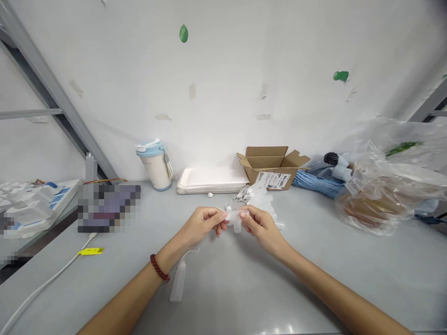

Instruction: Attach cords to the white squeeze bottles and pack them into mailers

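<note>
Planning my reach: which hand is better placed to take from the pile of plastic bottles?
Probably the right hand: it sits beside the pile of plastic bottles, while the left hand is farther away. Both hold one small bottle.

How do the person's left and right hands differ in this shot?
The left hand has a dark red bead bracelet at its wrist, while the right hand has a bare wrist. The left hand grips the translucent white plastic piece from the left end, the right hand from the right end. Both are bare and hold that same piece.
</note>
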The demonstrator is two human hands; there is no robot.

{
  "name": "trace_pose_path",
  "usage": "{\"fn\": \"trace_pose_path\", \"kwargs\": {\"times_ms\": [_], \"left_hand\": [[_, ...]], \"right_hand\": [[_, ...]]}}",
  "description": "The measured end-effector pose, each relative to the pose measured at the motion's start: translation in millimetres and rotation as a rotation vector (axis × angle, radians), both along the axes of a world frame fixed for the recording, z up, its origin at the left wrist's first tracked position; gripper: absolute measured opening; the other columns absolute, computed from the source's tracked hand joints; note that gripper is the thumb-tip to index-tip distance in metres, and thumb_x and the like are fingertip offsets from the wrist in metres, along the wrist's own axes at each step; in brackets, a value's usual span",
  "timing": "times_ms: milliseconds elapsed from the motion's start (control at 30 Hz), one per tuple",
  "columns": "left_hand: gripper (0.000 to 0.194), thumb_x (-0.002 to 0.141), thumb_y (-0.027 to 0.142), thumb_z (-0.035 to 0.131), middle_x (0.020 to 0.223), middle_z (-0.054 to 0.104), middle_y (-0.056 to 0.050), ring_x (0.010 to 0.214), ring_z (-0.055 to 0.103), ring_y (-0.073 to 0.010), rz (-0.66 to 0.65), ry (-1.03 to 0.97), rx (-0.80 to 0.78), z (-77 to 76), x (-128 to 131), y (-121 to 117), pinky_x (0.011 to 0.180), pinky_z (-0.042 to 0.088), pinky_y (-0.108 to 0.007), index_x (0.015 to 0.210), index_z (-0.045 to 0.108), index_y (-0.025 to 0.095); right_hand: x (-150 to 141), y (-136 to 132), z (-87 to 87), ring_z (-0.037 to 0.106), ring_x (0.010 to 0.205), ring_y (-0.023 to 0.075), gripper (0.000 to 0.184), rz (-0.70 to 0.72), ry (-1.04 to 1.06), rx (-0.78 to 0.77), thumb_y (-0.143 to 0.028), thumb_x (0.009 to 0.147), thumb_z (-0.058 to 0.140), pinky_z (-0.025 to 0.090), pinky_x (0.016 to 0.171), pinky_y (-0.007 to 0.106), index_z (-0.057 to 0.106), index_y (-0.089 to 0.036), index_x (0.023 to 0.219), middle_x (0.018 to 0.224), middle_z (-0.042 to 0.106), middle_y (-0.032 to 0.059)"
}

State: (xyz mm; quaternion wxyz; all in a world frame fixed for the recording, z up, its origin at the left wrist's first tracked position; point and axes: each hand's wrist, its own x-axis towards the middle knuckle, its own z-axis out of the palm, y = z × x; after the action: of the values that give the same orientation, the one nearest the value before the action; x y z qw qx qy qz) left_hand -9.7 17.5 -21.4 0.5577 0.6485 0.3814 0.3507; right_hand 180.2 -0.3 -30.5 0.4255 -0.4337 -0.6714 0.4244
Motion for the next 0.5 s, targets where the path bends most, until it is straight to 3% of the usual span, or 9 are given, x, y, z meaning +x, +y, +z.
{"fn": "trace_pose_path", "kwargs": {"times_ms": [333, 500], "left_hand": [[0.027, 0.082, 0.037, 0.055, 0.069, 0.061, -0.003, 0.062, 0.052, -0.0115, 0.004, 0.144, 0.147, 4.0, 0.1, -5.1, 0.061, 0.042, -0.024, 0.072, 0.064, 0.013], [0.023, 0.082, 0.036, 0.056, 0.071, 0.058, -0.001, 0.066, 0.052, -0.0122, 0.011, 0.169, 0.157, 5.2, 2.1, -8.0, 0.063, 0.042, -0.024, 0.075, 0.060, 0.014]], "right_hand": [[-1.1, 0.2, 3.5, 0.028, 0.046, 0.0070, 0.048, -0.036, -0.001, -0.049, -0.058, 0.083, 0.043, 0.023, 0.047, 0.023, 0.036, -0.019, 0.056, 0.048, 0.035, -0.0064], [-2.6, 1.2, 2.0, 0.025, 0.043, 0.0059, 0.050, -0.019, 0.094, -0.166, -0.064, 0.076, 0.049, 0.021, 0.043, 0.022, 0.034, -0.021, 0.056, 0.046, 0.029, -0.0082]]}}
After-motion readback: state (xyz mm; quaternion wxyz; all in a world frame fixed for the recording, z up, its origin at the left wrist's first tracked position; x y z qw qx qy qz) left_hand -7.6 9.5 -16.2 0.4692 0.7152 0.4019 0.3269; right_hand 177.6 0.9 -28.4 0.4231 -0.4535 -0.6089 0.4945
